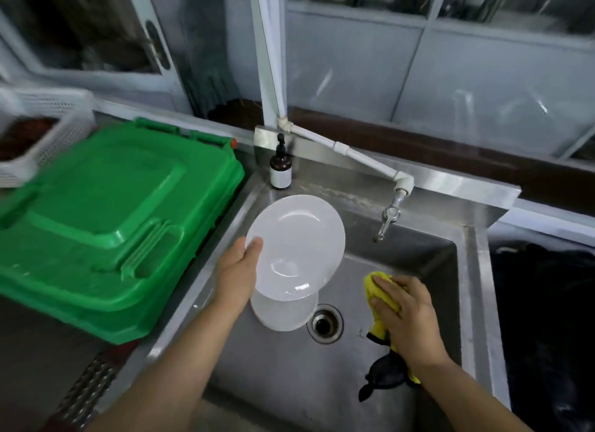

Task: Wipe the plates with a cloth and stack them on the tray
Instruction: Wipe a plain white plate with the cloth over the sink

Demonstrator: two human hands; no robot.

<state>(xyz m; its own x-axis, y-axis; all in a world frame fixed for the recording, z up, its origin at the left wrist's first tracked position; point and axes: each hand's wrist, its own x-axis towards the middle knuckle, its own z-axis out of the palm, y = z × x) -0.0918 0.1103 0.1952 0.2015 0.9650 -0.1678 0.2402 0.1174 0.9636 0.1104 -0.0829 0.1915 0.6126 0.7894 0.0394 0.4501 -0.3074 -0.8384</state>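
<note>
A plate (294, 248) is held over the sink (354, 367), above a second plate (283, 314) lying left of the drain (325, 324). A lidded bin (112, 225) sits left of the sink, a pump bottle (280, 171) at its far left corner, the tap (388, 221) at its far side.

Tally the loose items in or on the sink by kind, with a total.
White plates: 2, one held by the left hand at its rim, one lying in the sink below it
Yellow cloth: 1, gripped by the right hand
Brown pump bottle: 1, on the sink's back corner
Total: 4
</note>
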